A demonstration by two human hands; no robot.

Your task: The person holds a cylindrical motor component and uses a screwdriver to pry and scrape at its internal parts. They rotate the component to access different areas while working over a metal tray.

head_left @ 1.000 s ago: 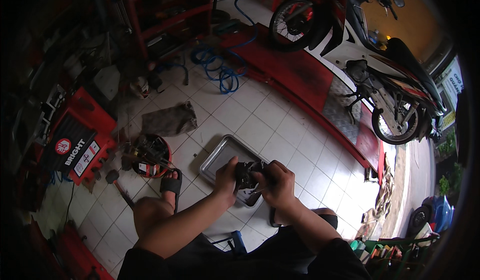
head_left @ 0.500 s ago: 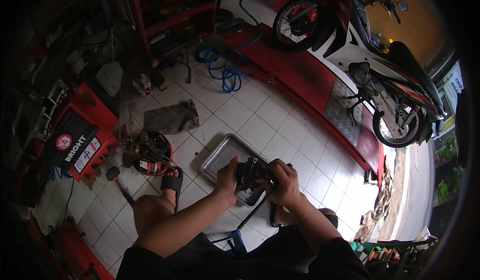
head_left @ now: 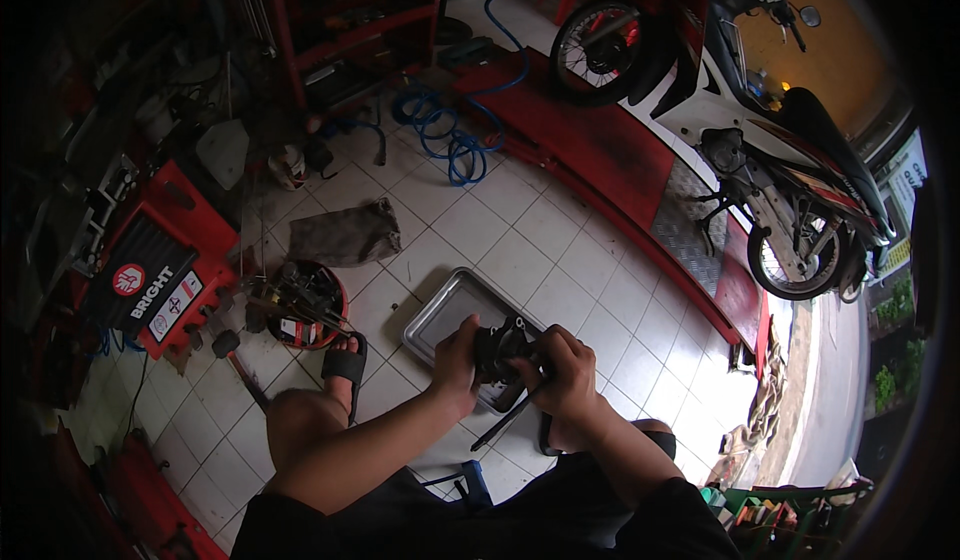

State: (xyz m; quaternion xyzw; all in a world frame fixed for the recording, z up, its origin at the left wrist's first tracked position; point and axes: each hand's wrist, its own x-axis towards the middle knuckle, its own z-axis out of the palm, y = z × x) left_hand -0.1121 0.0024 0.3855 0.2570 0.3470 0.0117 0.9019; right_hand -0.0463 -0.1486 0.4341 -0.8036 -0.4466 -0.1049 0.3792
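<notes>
Above a shallow metal tray (head_left: 441,322), a dark, lumpy mechanical part (head_left: 503,348) that looks like a carburetor is held between both hands. My left hand (head_left: 458,368) grips its left side, thumb up. On its right side my right hand (head_left: 567,372) has its fingers curled around it, hiding that end. From beneath the right hand a thin black hose (head_left: 507,419) slants down toward my lap, its lower end free. The tray rests on the tiled floor between my feet, partly covered by the hands and the part.
Left of my sandalled foot (head_left: 344,368) stand a red tub of tools (head_left: 338,285) and a hammer (head_left: 243,371). A grey cloth (head_left: 343,234) and coiled blue air hose (head_left: 468,165) lie farther off. A motorcycle (head_left: 740,110) stands on the red lift (head_left: 600,150) at right.
The hose's lower end has swung up and left, off the blue object near my lap. The carburetor-like part has tilted slightly in my hands; both hands keep their grip.
</notes>
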